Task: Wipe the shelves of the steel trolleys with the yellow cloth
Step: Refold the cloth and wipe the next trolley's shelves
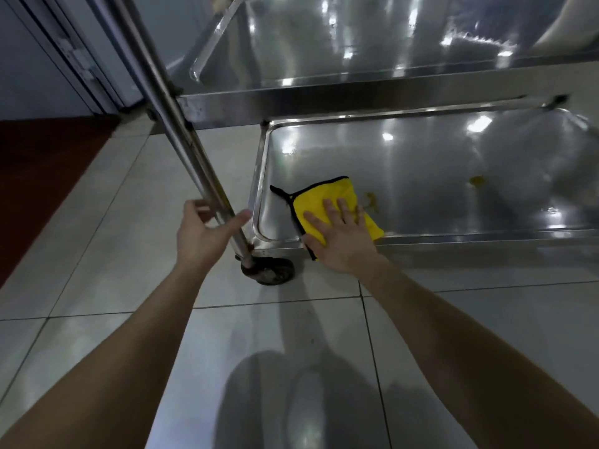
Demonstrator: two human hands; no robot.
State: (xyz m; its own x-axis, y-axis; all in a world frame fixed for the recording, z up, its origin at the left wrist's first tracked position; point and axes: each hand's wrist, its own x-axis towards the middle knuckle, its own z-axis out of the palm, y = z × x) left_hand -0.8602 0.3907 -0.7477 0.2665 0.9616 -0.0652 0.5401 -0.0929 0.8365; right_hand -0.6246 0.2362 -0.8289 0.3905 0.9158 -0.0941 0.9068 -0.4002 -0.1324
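Two hands were in view, both bare. The right hand point(340, 236) lay flat with its fingers spread, pressing the yellow cloth point(327, 205) against the bottom shelf point(437, 176) of the steel trolley, at that shelf's near left corner; it gripped nothing, only bore down with the palm. Part of the folded cloth, edged in black, hung over the shelf's near rim under the wrist. Just to the right of the cloth a yellowish smear point(372, 200) marked the steel, and a second spot point(476, 180) sat farther right, well apart from the cloth. The left hand point(204, 231) curled loosely around the trolley's near left post point(181, 124), thumb on the right side and fingers on the left, not fully clenched. Below that post stood a black caster wheel point(269, 270) on the pale tiled floor point(129, 222). An upper shelf point(356, 43) gleamed above, at the far side.
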